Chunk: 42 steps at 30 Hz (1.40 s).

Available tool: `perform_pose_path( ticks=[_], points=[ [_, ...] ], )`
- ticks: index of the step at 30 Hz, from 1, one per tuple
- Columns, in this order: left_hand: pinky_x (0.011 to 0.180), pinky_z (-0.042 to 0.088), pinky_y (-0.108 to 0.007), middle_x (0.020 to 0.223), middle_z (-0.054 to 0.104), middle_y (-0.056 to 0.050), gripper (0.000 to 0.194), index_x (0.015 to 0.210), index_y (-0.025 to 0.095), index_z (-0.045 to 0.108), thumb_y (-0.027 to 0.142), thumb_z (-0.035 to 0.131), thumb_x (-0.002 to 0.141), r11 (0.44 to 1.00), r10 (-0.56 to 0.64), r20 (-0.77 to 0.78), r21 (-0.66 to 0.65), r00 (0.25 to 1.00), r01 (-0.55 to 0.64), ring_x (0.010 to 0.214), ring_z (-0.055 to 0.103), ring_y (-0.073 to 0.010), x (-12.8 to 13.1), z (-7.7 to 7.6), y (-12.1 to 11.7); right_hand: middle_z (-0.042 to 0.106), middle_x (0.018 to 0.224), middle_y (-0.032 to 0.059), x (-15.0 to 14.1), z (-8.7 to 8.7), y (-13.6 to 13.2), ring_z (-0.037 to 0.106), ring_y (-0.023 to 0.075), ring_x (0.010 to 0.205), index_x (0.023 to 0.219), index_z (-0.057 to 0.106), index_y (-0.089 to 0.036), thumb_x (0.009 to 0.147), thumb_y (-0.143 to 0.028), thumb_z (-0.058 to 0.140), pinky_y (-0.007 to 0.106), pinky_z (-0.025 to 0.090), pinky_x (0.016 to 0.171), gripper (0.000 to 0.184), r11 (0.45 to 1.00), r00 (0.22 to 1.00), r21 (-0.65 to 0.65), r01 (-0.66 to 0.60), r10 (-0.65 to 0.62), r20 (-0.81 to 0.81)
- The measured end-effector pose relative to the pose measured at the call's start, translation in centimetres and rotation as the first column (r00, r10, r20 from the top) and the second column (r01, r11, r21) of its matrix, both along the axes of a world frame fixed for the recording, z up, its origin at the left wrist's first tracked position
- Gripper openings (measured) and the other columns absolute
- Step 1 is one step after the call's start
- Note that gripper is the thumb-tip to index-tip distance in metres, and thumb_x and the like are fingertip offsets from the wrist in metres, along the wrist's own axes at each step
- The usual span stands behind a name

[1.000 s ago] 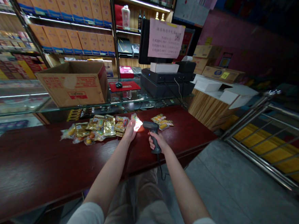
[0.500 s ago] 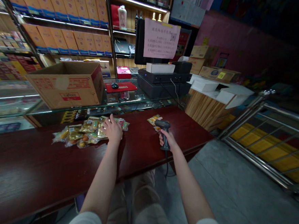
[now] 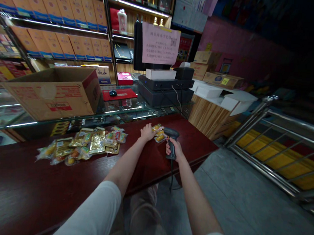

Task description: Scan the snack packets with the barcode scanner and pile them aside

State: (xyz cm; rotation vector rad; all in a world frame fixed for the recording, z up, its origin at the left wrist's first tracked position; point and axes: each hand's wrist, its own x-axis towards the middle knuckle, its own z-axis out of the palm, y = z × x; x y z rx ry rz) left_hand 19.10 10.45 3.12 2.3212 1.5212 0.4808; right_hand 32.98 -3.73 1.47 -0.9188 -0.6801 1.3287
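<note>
My right hand (image 3: 175, 153) grips the handle of a dark handheld barcode scanner (image 3: 171, 137), its cable hanging off the counter edge. Just left of the scanner head, my left hand (image 3: 147, 132) rests on a small group of yellow snack packets (image 3: 158, 133) on the dark red counter (image 3: 28, 191); its fingers are curled over them. A larger spread of several gold and yellow snack packets (image 3: 90, 145) lies further left on the same counter.
An open cardboard box (image 3: 54, 90) stands on the glass display case behind the counter. A cash register with a monitor and pink paper notice (image 3: 159, 44) is at the back. Shelves of boxed goods fill the left wall. A metal railing (image 3: 279, 140) runs at the right.
My left hand has left the big pile of packets and crossed right to the small group by the scanner. The view has swung right; the right hand keeps its hold on the scanner.
</note>
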Motion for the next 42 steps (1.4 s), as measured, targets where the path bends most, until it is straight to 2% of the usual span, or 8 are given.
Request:
perform_pose_path(
  ticks=[5, 10, 14, 17, 23, 31, 38, 42],
  points=[
    [0.106, 0.034, -0.057, 0.139, 0.051, -0.021, 0.043, 0.124, 0.015, 0.064, 0.041, 0.055, 0.092, 0.999, -0.014, -0.002, 0.030, 1.000, 0.014, 0.134, 0.038, -0.0387, 1.8, -0.2, 0.5, 0.050, 0.047, -0.0084, 0.1, -0.3, 0.3, 0.038, 0.0075, 0.031, 0.086, 0.051, -0.021, 0.070, -0.051, 0.073, 0.021, 0.032, 0.031, 0.041, 1.000, 1.000, 0.002, 0.022, -0.022, -0.018],
    [0.106, 0.039, -0.047, 0.114, 0.067, -0.022, 0.025, 0.097, 0.011, 0.071, 0.029, 0.053, 0.094, 0.998, -0.031, 0.166, -0.043, 0.986, 0.039, 0.122, 0.055, -0.0320, 0.6, 0.8, 1.7, 0.050, 0.047, -0.0081, 0.0, -0.2, 0.3, 0.038, 0.0080, 0.031, 0.086, 0.050, -0.021, 0.070, -0.050, 0.074, 0.022, 0.033, 0.031, 0.040, 1.000, 1.000, 0.005, 0.020, -0.020, -0.013],
    [0.090, 0.051, -0.038, 0.085, 0.071, -0.015, 0.033, 0.086, 0.013, 0.068, 0.032, 0.045, 0.098, 0.991, 0.065, 0.373, -0.133, 0.925, -0.016, 0.094, 0.069, -0.0253, -1.9, 1.6, 2.5, 0.051, 0.047, -0.0082, 0.0, 0.2, 0.0, 0.038, 0.0080, 0.032, 0.089, 0.051, -0.021, 0.070, -0.049, 0.073, 0.021, 0.033, 0.031, 0.041, 1.000, 1.000, 0.009, 0.023, -0.023, 0.001],
    [0.073, 0.055, -0.033, 0.075, 0.069, -0.008, 0.035, 0.091, 0.011, 0.067, 0.036, 0.044, 0.099, 0.985, 0.100, 0.547, -0.170, 0.831, -0.006, 0.072, 0.068, -0.0188, -4.4, 1.5, 1.4, 0.051, 0.047, -0.0084, 0.0, 0.5, -0.3, 0.038, 0.0076, 0.031, 0.087, 0.050, -0.021, 0.071, -0.049, 0.073, 0.021, 0.033, 0.031, 0.039, 1.000, 1.000, 0.006, 0.002, -0.002, 0.009],
    [0.068, 0.050, -0.025, 0.071, 0.065, -0.002, 0.028, 0.079, 0.012, 0.064, 0.034, 0.052, 0.092, 0.992, 0.109, 0.704, -0.125, 0.702, -0.029, 0.068, 0.059, -0.0136, -10.2, 0.9, -2.0, 0.049, 0.047, -0.0092, -3.7, 1.9, -0.6, 0.035, 0.0065, 0.030, 0.088, 0.051, -0.021, 0.074, -0.048, 0.071, 0.020, 0.029, 0.031, 0.035, 0.982, 0.981, 0.000, -0.191, 0.191, -0.032],
    [0.067, 0.041, -0.025, 0.057, 0.047, 0.002, 0.032, 0.058, 0.020, 0.045, 0.026, 0.048, 0.090, 0.976, 0.205, 0.619, -0.068, 0.758, -0.209, 0.065, 0.051, -0.0147, -14.7, -1.1, -4.9, 0.049, 0.048, -0.0102, -11.7, 2.1, -0.1, 0.038, 0.0065, 0.030, 0.094, 0.053, -0.020, 0.079, -0.045, 0.069, 0.019, 0.029, 0.032, 0.033, 0.933, 0.930, -0.012, -0.360, 0.358, -0.083],
    [0.071, 0.043, -0.028, 0.062, 0.056, -0.003, 0.029, 0.062, 0.019, 0.050, 0.016, 0.041, 0.089, 0.978, 0.199, 0.506, -0.044, 0.839, -0.205, 0.070, 0.057, -0.0174, -15.2, -2.2, -5.4, 0.048, 0.045, -0.0102, -12.7, 0.6, -0.1, 0.036, 0.0062, 0.029, 0.088, 0.052, -0.020, 0.078, -0.047, 0.068, 0.019, 0.027, 0.031, 0.033, 0.931, 0.929, -0.058, -0.362, 0.354, -0.107],
    [0.072, 0.044, -0.029, 0.066, 0.060, -0.005, 0.030, 0.066, 0.018, 0.054, 0.021, 0.041, 0.093, 0.972, 0.218, 0.458, -0.019, 0.862, -0.236, 0.072, 0.059, -0.0187, -15.1, -2.2, -5.6, 0.048, 0.045, -0.0100, -12.8, 0.7, -0.2, 0.037, 0.0066, 0.030, 0.088, 0.052, -0.020, 0.078, -0.048, 0.069, 0.019, 0.028, 0.032, 0.035, 0.926, 0.927, -0.080, -0.370, 0.362, -0.095]
  ],
)
